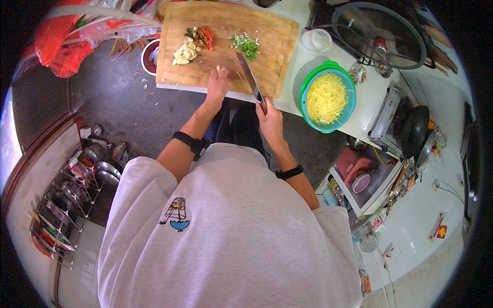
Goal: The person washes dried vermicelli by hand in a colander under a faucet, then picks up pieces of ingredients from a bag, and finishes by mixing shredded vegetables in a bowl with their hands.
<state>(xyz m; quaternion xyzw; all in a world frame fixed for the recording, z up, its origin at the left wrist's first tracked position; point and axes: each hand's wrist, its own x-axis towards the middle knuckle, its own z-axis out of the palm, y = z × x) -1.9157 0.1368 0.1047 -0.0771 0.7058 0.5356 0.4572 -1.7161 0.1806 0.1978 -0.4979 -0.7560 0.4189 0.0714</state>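
My right hand (269, 115) grips the handle of a kitchen knife (249, 75), whose blade points away from me over a wooden cutting board (227, 17). At the board's near edge, my left hand (217, 85) holds a small pale piece of food (218, 69) between its fingers; what it is, I cannot tell. On the board lie peeled garlic cloves (185, 53), red chili pieces (208, 37) beside darker bits, and chopped green onion (246, 45) near the knife tip. A green and teal basket (303, 96) to the right holds pale yellow shreds (327, 98).
A red-rimmed bin (145, 57) stands below the board's left side, by red plastic bags (69, 46). On the right are a plastic container (316, 40), a large glass lid (379, 34), a gas stove (387, 115) and a black wok (415, 131).
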